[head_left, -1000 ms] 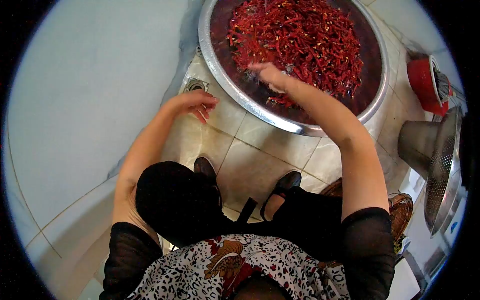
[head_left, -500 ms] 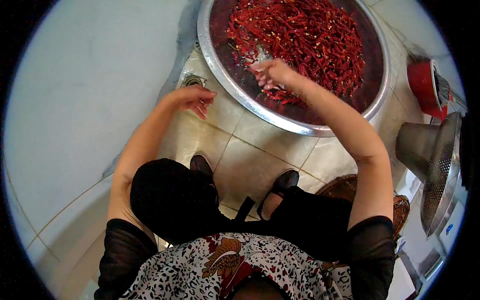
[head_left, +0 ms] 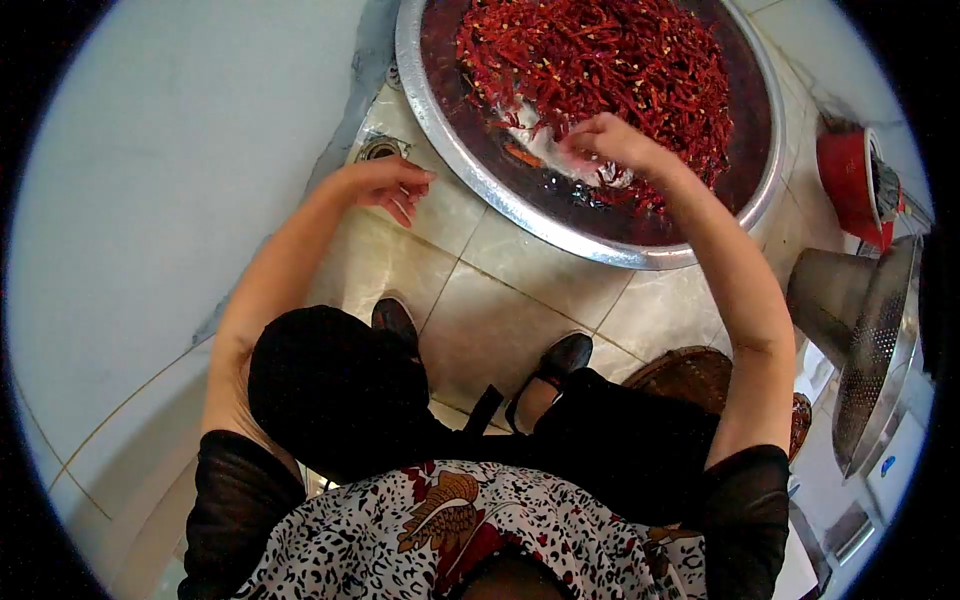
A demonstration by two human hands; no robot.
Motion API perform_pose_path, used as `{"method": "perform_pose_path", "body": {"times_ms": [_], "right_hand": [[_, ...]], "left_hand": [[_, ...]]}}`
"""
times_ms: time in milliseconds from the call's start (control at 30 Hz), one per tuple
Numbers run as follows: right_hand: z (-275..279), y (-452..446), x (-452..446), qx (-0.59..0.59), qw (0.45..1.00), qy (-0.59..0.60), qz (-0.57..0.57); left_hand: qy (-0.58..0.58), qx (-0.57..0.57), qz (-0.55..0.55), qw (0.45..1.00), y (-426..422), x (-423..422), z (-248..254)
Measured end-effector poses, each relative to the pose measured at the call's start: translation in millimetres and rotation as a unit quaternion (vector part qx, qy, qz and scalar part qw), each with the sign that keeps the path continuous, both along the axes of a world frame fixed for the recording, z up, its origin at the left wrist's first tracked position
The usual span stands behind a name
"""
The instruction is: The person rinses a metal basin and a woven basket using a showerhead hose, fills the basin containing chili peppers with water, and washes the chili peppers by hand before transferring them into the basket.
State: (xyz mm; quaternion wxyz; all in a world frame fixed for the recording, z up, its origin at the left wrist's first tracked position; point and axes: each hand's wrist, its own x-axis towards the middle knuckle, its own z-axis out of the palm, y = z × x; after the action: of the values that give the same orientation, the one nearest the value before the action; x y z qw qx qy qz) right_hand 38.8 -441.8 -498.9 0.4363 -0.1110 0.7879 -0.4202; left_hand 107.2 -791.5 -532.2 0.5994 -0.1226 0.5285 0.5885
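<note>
A wide metal basin [head_left: 490, 190] on the floor holds dark reddish water and a heap of red chili peppers [head_left: 610, 70]. My right hand [head_left: 605, 142] is over the near part of the basin, at the edge of the heap, its fingers blurred by motion. Beside it a white streak of splashing water [head_left: 545, 145] runs across the surface. A few peppers float loose near the splash. Outside the rim, to the left, my left hand [head_left: 390, 188] hangs in the air with its fingers loosely bent and apart, holding nothing.
A floor drain [head_left: 380, 150] lies below my left hand, by the pale wall [head_left: 190, 170]. To the right stand a red bucket [head_left: 845, 185], a grey metal pot [head_left: 825, 300] and a perforated metal colander [head_left: 880, 360]. A woven basket [head_left: 690, 378] sits beside my right leg.
My right hand has moved to the right over the water, and the white splash has spread into a longer streak. My left hand has hardly moved.
</note>
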Motion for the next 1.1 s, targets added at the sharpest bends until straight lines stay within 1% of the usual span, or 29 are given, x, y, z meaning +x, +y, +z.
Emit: {"method": "perform_pose_path", "body": {"times_ms": [33, 67, 133, 200, 233, 267, 333, 367, 400, 433, 467, 533, 567, 600, 633, 667, 700, 733, 767, 800, 833, 867, 900, 933, 967, 1000, 1033, 1067, 1100], "right_hand": [[-9.9, -10.9, 5.3, -0.050, 0.997, -0.057, -0.019], [-18.5, -21.7, 9.5, -0.040, 0.991, -0.124, -0.003], [-46.0, -37.6, 7.4, 0.016, 0.991, -0.101, 0.088], [-59.4, -58.8, -13.0, 0.038, 0.978, -0.011, 0.205], [-56.7, -68.4, -20.2, -0.039, 0.984, 0.046, 0.165], [-50.8, -78.6, -30.9, -0.078, 0.990, 0.073, 0.089], [-40.4, -98.6, -52.8, -0.164, 0.976, 0.138, -0.048], [-35.1, -105.1, -62.2, -0.171, 0.964, 0.115, -0.166], [-27.5, -109.1, -69.8, -0.176, 0.939, 0.091, -0.281], [-22.4, -107.2, -68.5, -0.175, 0.939, 0.092, -0.280], [-18.8, -102.9, -62.4, -0.144, 0.939, 0.117, -0.289], [-23.5, -97.7, -37.9, -0.158, 0.919, 0.112, -0.342], [-27.3, -93.1, -21.1, -0.209, 0.905, -0.007, -0.370], [-27.3, -88.7, -2.4, -0.211, 0.895, -0.094, -0.381], [-42.8, -84.9, 8.3, -0.139, 0.890, -0.166, -0.401], [-96.2, -61.5, 1.1, -0.151, 0.890, -0.262, -0.342], [-79.4, -53.3, 28.1, -0.093, 0.870, -0.299, -0.381], [-92.8, -45.9, 42.0, -0.150, 0.846, -0.304, -0.411], [-107.8, -39.0, 41.6, -0.137, 0.842, -0.308, -0.421], [-102.3, -42.5, 43.0, -0.129, 0.864, -0.271, -0.405], [-112.7, -47.6, 35.0, -0.090, 0.862, -0.275, -0.416], [-112.5, -45.6, 31.7, -0.058, 0.891, -0.215, -0.395], [-149.7, -33.4, 22.1, -0.101, 0.859, -0.215, -0.454], [-109.1, -33.4, 32.7, -0.099, 0.875, -0.167, -0.444], [-96.0, -33.5, 38.8, -0.094, 0.874, -0.162, -0.448], [-97.8, -41.4, 39.0, -0.084, 0.865, -0.194, -0.456], [-101.0, -50.9, 35.1, -0.075, 0.854, -0.226, -0.462], [-103.5, -58.2, 29.5, -0.067, 0.842, -0.259, -0.469], [-110.8, -66.4, 24.9, -0.156, 0.811, -0.319, -0.464]], "left_hand": [[-0.008, -0.001, 0.009, 1.000, -0.1, 0.1, 0.6], [-0.007, -0.003, 0.009, 1.000, -0.5, -0.5, 1.6], [-0.012, 0.006, -0.010, 1.000, 2.4, -1.7, 3.5], [0.010, 0.000, -0.011, 1.000, 6.0, -0.7, 9.8], [0.033, -0.004, -0.012, 0.999, 7.3, 1.4, 11.9], [0.032, -0.004, -0.013, 0.999, 7.6, 2.8, 11.2], [0.014, -0.006, -0.016, 1.000, 6.6, 0.1, 9.7], [0.014, -0.006, -0.017, 1.000, 6.1, -0.2, 9.0], [0.007, -0.009, -0.014, 1.000, 5.4, -0.6, 7.4], [-0.001, -0.012, -0.011, 1.000, 4.7, 0.2, 5.5], [0.000, -0.010, -0.009, 1.000, 4.5, 1.0, 3.1], [-0.006, -0.020, 0.032, 0.999, 3.1, 1.7, -6.5], [-0.005, -0.017, 0.031, 0.999, 2.1, 2.9, -9.6], [-0.025, -0.017, 0.086, 0.996, 1.7, 3.8, -11.0], [-0.046, -0.014, 0.137, 0.989, 2.4, 4.2, -13.3], [-0.021, -0.010, 0.161, 0.987, 3.4, -2.5, -25.0], [-0.009, 0.011, 0.174, 0.985, 10.6, 1.6, -43.7], [0.000, -0.022, 0.179, 0.984, 20.6, 7.5, -12.8], [-0.006, 0.007, 0.188, 0.982, 5.5, 8.1, -37.1], [-0.041, -0.010, 0.246, 0.968, 1.8, 16.2, -20.9], [-0.042, 0.033, 0.238, 0.970, -6.5, 21.6, -16.2], [-0.046, 0.024, 0.240, 0.969, -14.3, 26.3, -17.4], [-0.050, 0.013, 0.242, 0.969, -8.9, 26.8, -12.4], [-0.050, 0.022, 0.235, 0.970, -8.8, 27.1, -6.3], [-0.057, 0.022, 0.256, 0.965, -6.8, 29.1, -2.3], [-0.065, 0.021, 0.277, 0.959, -6.2, 30.7, -2.4], [-0.071, -0.009, 0.299, 0.952, -3.3, 31.4, -2.2], [-0.070, -0.006, 0.296, 0.953, -4.5, 30.7, -5.6], [-0.070, 0.023, 0.290, 0.954, -10.4, 29.9, -12.3]]}}
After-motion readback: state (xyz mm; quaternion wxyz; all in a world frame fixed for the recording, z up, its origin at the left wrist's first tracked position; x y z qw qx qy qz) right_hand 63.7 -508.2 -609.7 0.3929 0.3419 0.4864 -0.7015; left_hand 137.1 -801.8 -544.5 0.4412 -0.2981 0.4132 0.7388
